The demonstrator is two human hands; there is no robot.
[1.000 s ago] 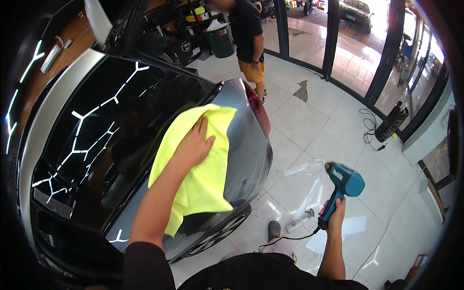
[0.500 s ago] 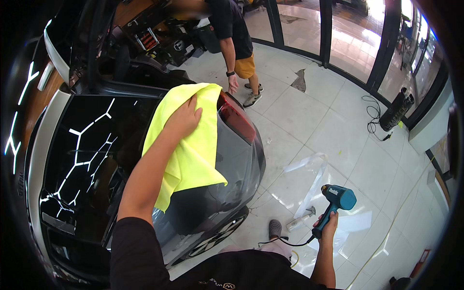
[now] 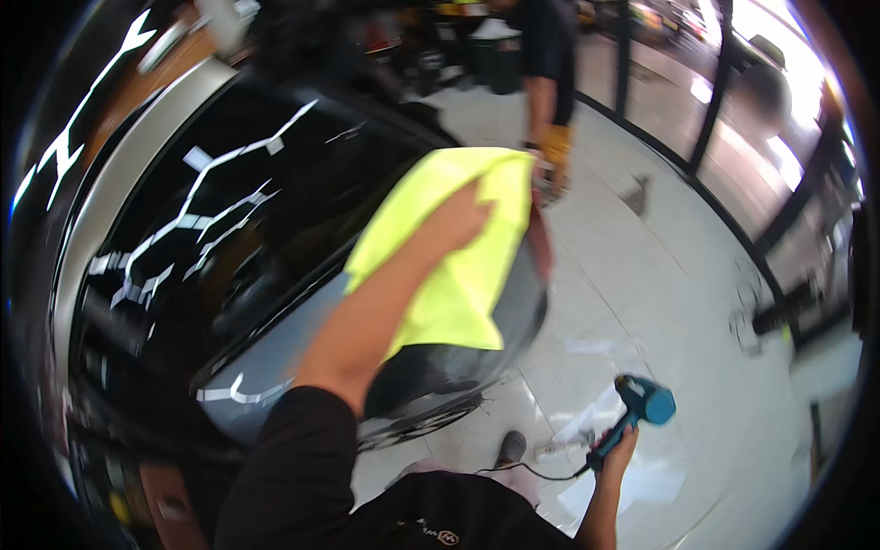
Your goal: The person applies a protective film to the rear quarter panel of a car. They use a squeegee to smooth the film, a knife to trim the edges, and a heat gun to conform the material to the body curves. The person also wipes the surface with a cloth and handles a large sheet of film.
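Observation:
A bright yellow cloth [image 3: 456,302] drapes over the rear corner of a glossy grey car [image 3: 307,344]. My left hand [image 3: 461,220] presses down on its upper part, the fingers bunched into the fabric and blurred by motion. Beyond the cloth's right edge a strip of the red tail light [image 3: 541,243] shows. Low on the right, away from the car, my right hand [image 3: 619,449] grips the handle of a teal heat gun [image 3: 654,403]. Its nozzle points up and left, and a dark cord runs from the handle's base toward my body.
Another person [image 3: 550,73] in dark top and yellow shorts stands at the car's far end. Pale floor tiles [image 3: 632,293] carry clear film pieces and a small bottle near my shoe [image 3: 511,447]. A black cylinder [image 3: 779,316] with a cable stands by the glass doors.
The view has swung, so the car and cloth appear farther right. My left hand remains on the cloth near the tail light. The heat gun stays in my right hand.

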